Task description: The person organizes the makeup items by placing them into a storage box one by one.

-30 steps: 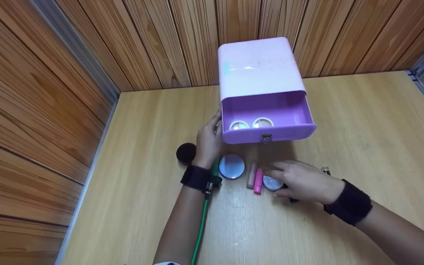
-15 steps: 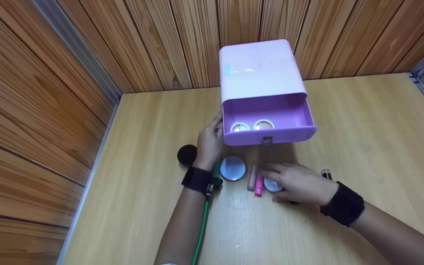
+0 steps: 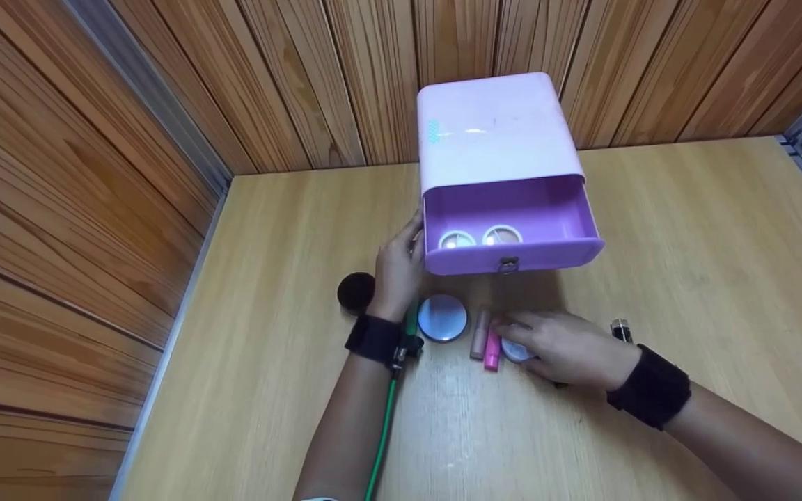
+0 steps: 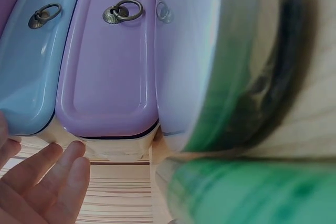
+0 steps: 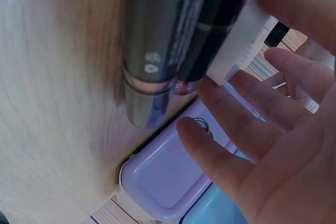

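Right hand spans a pale grey-blue, round, flat compact

The right hand (image 3: 571,348) reaches over the pale grey-blue, round, flat compact (image 3: 515,351) on the worktop (image 3: 234,417), thumb by its near edge and fingers by the far one; whether they have tightened on it, I cannot tell. The compact looks light, stiff and hard-shelled, its smooth lid probably slippery and its contents perhaps brittle. The best hold would be a pinch across opposite points of the rim, not pressure on the lid.

Just beside it lie a bright pink plastic tube (image 3: 491,351) and a slim mauve tube (image 3: 480,335); a pinch that strays wide could nudge them. Glossy black printed tubes (image 5: 157,40) lie close under the hand.

Further left is a larger silvery-blue round compact (image 3: 443,318), then a green cylinder (image 4: 257,192) and a black round disc (image 3: 356,292) near the left wrist.

The left hand (image 3: 397,275), fingers loosely extended, is at the left side of the pink plastic drawer box (image 3: 498,139). Its purple top drawer (image 3: 547,257) is pulled out, with two white-rimmed round pieces (image 3: 503,235) inside.
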The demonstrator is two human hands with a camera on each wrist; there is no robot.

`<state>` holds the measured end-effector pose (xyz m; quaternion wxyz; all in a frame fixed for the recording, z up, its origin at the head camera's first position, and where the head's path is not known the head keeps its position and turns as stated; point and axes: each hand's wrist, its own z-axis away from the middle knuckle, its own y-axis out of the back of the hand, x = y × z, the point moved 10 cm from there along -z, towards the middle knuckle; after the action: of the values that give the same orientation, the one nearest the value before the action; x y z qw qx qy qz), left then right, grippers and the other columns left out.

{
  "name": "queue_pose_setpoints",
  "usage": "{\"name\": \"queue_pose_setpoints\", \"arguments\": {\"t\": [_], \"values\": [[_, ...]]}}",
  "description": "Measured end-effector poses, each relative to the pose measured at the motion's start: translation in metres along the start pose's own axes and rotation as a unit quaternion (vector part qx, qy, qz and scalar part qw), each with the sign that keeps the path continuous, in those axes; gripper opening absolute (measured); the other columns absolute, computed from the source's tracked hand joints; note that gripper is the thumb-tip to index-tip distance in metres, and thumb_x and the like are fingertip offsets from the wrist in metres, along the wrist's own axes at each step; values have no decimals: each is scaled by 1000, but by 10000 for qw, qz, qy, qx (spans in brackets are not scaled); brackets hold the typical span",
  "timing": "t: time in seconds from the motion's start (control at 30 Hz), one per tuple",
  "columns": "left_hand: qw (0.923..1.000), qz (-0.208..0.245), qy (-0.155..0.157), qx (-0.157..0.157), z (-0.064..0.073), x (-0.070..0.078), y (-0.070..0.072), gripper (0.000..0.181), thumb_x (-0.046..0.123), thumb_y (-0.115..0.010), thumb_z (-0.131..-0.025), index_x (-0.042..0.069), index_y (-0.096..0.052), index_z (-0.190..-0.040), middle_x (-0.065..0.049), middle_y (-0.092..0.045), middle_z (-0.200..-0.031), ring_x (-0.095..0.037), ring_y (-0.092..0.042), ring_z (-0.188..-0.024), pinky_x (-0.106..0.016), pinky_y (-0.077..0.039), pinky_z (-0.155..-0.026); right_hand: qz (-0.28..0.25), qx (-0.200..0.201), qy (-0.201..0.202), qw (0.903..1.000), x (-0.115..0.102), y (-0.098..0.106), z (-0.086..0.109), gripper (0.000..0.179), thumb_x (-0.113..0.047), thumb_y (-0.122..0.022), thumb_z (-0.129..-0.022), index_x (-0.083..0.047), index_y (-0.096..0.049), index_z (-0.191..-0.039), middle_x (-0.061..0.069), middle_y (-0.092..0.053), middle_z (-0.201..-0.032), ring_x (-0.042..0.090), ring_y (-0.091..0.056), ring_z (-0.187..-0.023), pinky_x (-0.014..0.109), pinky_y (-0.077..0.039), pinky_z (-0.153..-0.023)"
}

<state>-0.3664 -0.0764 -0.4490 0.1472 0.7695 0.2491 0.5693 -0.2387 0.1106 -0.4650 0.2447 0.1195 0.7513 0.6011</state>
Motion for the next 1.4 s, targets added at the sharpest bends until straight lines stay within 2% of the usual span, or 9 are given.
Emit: {"name": "queue_pose_setpoints", "arguments": {"t": [0.07, 0.13, 0.33, 0.37, 0.57, 0.73, 0.93, 1.23, 1.4], "values": [[10000, -12, 16, -18, -1, 0, -1, 44, 19, -55, -101, 23, -48, -144, 4, -59, -132, -11, -54, -119, -24, -46, -92, -36, 0, 5, 10000, 0, 0, 1, 53, -16, -77, -81, -3, -61, -129, 14, -62, -122, 27, -62, -106, 39, -52, -87], [10000, -32, 10, -17, -1, 0, -1, 43, 19, -55, -101, 23, -48, -144, 4, -58, -133, -11, -55, -118, -23, -47, -90, -110, 14, 26, 9999, 0, 0, 1, 51, -16, -78, -80, -4, -62, -127, 11, -64, -117, 24, -64, -102, 37, -53, -84], [10000, -42, -60, 2, 1, 1, 0, 40, 16, -54, -102, 17, -51, -142, -2, -59, -132, -13, -65, -96, -26, -50, -68, -113, 127, 102, 9998, -4, 6, 4, 47, -17, -80, -78, -5, -66, -122, 8, -65, -109, 21, -64, -94, 36, -54, -78], [10000, -30, -62, -11, 1, 1, 0, 40, 16, -54, -102, 17, -51, -142, -3, -59, -132, -13, -65, -95, -26, -50, -67, -62, 150, 122, 9998, -6, 9, 4, 47, -17, -80, -78, -5, -66, -121, 8, -65, -109, 21, -64, -94, 36, -54, -78], [9999, -44, 80, -70, 3, -3, -1, 41, 19, -52, -103, 19, -49, -144, 0, -59, -132, -11, -61, -107, -25, -50, -74, 185, 205, 237, 9993, -20, 26, 7, 51, -21, -83, -76, -4, -66, -120, 11, -64, -109, 26, -64, -95, 41, -53, -81], [9998, -80, 172, -89, 3, -5, -3, 41, 19, -52, -103, 21, -48, -144, 1, -60, -131, -10, -62, -105, -25, -50, -69, 198, 197, 249, 9993, -30, 34, 11, 51, -23, -84, -76, -5, -66, -120, 8, -65, -107, 23, -64, -93, 39, -53, -80], [10000, -45, 72, -42, 0, -1, -2, 41, 20, -53, -102, 22, -49, -143, 2, -61, -130, -12, -65, -97, -26, -50, -70, 182, 177, 225, 9994, -37, 40, 14, 52, -24, -84, -75, -8, -66, -121, 3, -62, -101, 18, -62, -89, 36, -54, -78], [10000, -3, 2, -98, -1, 3, -4, 42, 19, -54, -102, 22, -48, -144, 1, -60, -131, -14, -61, -109, -26, -50, -80, 248, 263, 225, 9991, -37, 59, 17, 54, -26, -83, -77, -6, -63, -124, 10, -64, -114, 24, -64, -99, 40, -54, -81], [10000, -61, -30, -30, -1, 3, -2, 41, 17, -55, -101, 19, -50, -143, -1, -61, -129, -14, -61, -109, -28, -51, -82, 308, 550, 439, 9970, -44, 78, 15, 49, -31, -79, -82, -5, -65, -121, 11, -64, -112, 25, -65, -97, 42, -55, -76]]}}
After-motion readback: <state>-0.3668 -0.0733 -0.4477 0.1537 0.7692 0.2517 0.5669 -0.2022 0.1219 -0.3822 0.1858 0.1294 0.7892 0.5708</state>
